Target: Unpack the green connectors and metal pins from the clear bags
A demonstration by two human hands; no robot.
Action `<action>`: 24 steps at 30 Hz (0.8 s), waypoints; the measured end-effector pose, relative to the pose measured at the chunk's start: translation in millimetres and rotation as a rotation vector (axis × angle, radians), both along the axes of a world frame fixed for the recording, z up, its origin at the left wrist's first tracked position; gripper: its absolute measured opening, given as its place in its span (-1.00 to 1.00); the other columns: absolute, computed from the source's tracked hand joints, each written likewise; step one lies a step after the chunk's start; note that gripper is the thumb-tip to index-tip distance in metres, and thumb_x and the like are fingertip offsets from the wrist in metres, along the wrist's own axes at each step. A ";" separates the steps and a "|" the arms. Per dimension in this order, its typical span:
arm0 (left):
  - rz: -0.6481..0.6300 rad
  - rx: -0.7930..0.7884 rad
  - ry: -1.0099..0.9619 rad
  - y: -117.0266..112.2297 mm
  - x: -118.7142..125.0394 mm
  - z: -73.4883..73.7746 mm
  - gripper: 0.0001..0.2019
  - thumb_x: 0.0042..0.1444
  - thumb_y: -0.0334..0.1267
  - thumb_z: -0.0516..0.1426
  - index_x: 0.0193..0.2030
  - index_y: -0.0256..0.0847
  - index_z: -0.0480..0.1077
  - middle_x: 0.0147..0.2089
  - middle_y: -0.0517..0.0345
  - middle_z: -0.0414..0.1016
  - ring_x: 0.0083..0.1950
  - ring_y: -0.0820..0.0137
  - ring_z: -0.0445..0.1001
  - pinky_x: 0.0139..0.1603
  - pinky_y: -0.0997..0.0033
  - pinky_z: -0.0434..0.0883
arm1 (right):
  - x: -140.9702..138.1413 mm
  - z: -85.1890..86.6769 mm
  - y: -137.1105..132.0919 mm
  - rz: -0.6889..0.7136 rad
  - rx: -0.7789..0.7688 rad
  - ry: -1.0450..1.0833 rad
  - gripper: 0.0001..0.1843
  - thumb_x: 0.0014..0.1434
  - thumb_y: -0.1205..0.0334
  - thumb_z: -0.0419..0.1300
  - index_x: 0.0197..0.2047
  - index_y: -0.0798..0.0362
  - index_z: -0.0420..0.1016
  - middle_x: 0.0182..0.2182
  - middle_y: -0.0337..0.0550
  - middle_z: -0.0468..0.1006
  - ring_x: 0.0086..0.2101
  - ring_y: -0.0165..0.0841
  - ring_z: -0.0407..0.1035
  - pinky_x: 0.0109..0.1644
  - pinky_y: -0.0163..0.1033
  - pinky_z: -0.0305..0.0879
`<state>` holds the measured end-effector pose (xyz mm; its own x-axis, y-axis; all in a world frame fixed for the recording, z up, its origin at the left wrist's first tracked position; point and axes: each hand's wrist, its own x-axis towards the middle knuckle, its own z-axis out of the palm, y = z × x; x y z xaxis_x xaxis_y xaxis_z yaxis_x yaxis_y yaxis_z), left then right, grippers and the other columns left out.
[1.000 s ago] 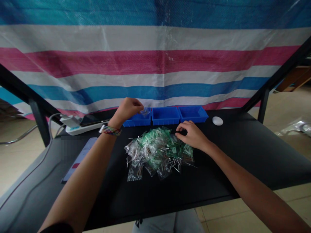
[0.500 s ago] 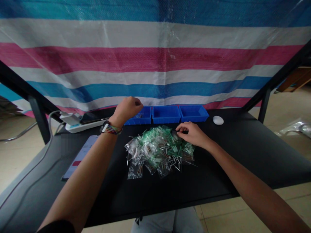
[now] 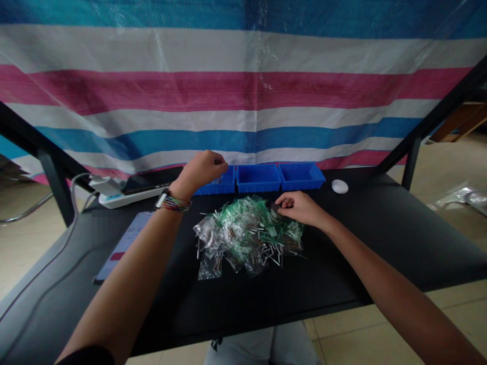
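Observation:
My left hand (image 3: 205,168) hangs over the left blue bin (image 3: 224,188), which has a few small pieces inside. Its fingers are pinched together; what they hold, if anything, is too small to make out. At the right upper edge of a heap of small bags (image 3: 247,228), my right hand (image 3: 299,207) has its fingers curled and closed by the bags. I cannot tell what lies between those fingertips. Clear and green plastic bags make up the heap, with thin metal pins (image 3: 276,252) loose among them.
Two more blue bins, the middle one (image 3: 258,186) and the right one (image 3: 302,183), stand in the same row. A white mouse (image 3: 340,186) lies to their right. On the left are a power strip (image 3: 114,201), a dark phone (image 3: 152,181) and a lit phone (image 3: 127,238).
My left hand has shifted slightly right over the left bin. The fingers of my right hand have drawn closer together at the heap's edge. The view has moved a little.

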<state>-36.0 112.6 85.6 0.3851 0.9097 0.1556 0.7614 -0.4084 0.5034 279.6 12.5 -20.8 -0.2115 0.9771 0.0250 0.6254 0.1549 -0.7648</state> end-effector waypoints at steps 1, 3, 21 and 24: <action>-0.007 0.026 0.019 0.0 0.3 -0.6 -0.73 0.14 -0.14 0.14 -0.35 -0.25 0.62 -0.38 -0.01 0.67 -0.35 0.24 0.61 -0.25 0.33 0.41 | -0.4 -0.8 0.1 -0.008 0.011 -0.003 -0.79 0.07 0.32 0.38 -0.17 0.07 0.69 -0.42 -0.22 0.60 -0.40 -0.36 0.46 -0.26 -0.25 0.33; -0.016 0.070 0.047 0.2 0.8 -2.2 -0.71 0.17 -0.13 0.12 -0.35 -0.25 0.62 -0.39 0.01 0.66 -0.37 0.25 0.61 -0.27 0.34 0.40 | -1.3 -1.5 -0.1 -0.023 0.048 -0.024 -0.82 0.04 0.33 0.39 -0.22 0.06 0.69 -0.42 -0.23 0.60 -0.41 -0.36 0.45 -0.29 -0.26 0.31; -0.405 -0.385 -0.243 -40.3 52.6 10.0 -0.73 0.23 -0.06 0.23 -0.16 -0.21 0.62 -0.22 0.04 0.69 -0.28 0.38 0.62 -0.32 0.44 0.44 | -14.8 31.4 -8.3 0.003 -0.085 0.767 -0.64 -0.10 0.14 0.63 -0.38 0.03 0.56 -0.42 -0.25 0.60 -0.35 -0.36 0.47 -0.15 -0.19 0.37; -0.558 -0.379 -0.203 -52.6 72.0 0.7 -0.74 0.19 -0.08 0.30 -0.11 -0.20 0.62 -0.18 0.05 0.69 -0.22 0.38 0.59 -0.23 0.40 0.43 | -18.8 33.2 -12.8 0.011 -0.117 0.875 -0.61 -0.12 0.14 0.66 -0.40 0.02 0.55 -0.44 -0.29 0.58 -0.37 -0.40 0.44 -0.18 -0.22 0.35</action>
